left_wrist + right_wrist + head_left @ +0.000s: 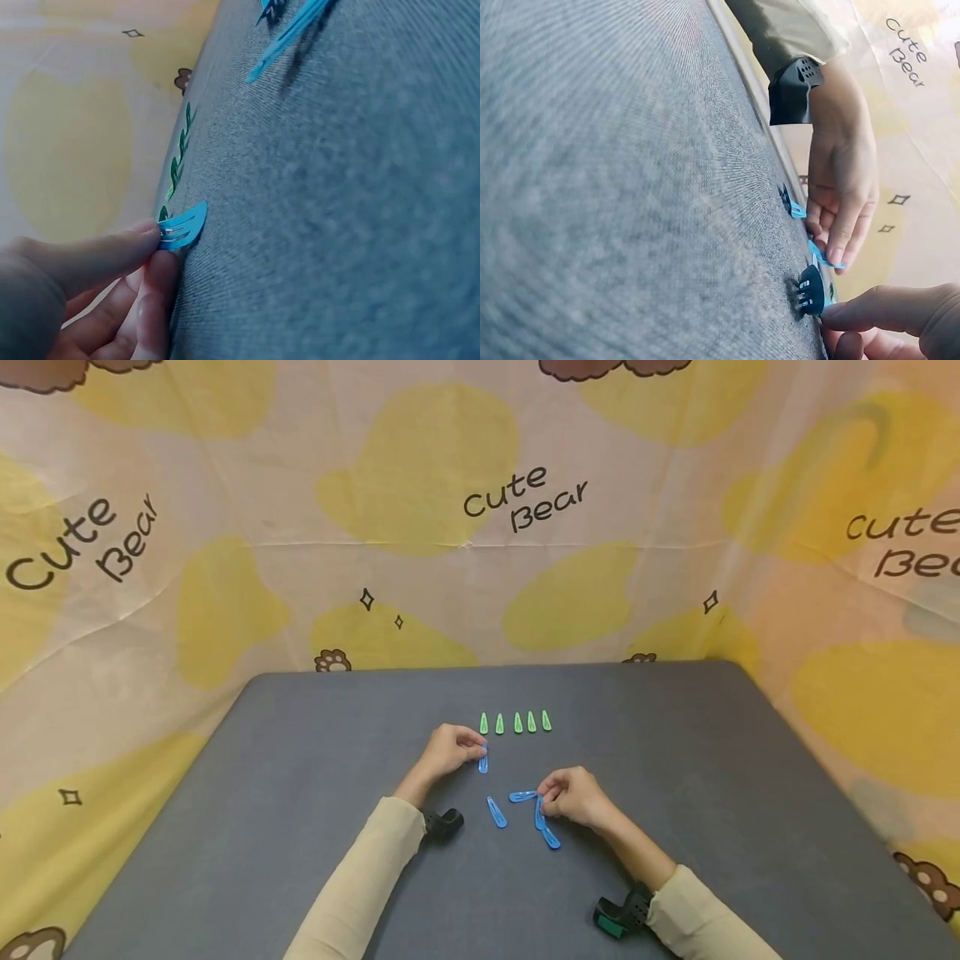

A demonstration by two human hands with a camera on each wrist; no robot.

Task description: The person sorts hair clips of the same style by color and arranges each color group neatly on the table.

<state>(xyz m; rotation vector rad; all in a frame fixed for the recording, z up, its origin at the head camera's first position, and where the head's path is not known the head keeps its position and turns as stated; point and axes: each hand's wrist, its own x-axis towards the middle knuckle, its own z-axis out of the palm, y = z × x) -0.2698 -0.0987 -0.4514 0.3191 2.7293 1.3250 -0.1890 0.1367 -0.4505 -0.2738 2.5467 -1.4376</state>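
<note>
My left hand (448, 748) pinches a blue snap hair clip (483, 764) between thumb and fingers, just in front of the leftmost green hair clip (483, 724). The left wrist view shows that blue clip (184, 226) at the thumb tip, its narrow end pointing away from the hand. Closer to me on the right, my right hand (576, 795) has its thumb and fingertips on another blue hair clip (539, 815), partly covering it. Two more blue clips touch or nearly touch that one: one lying sideways (521, 797), one slanted below (552, 838).
Several green hair clips stand in a row across the table's far part, including the rightmost clip (547, 721). A single blue clip (497, 812) lies slanted between my hands. Behind the grey table (262, 827) hangs a patterned cloth (420, 468).
</note>
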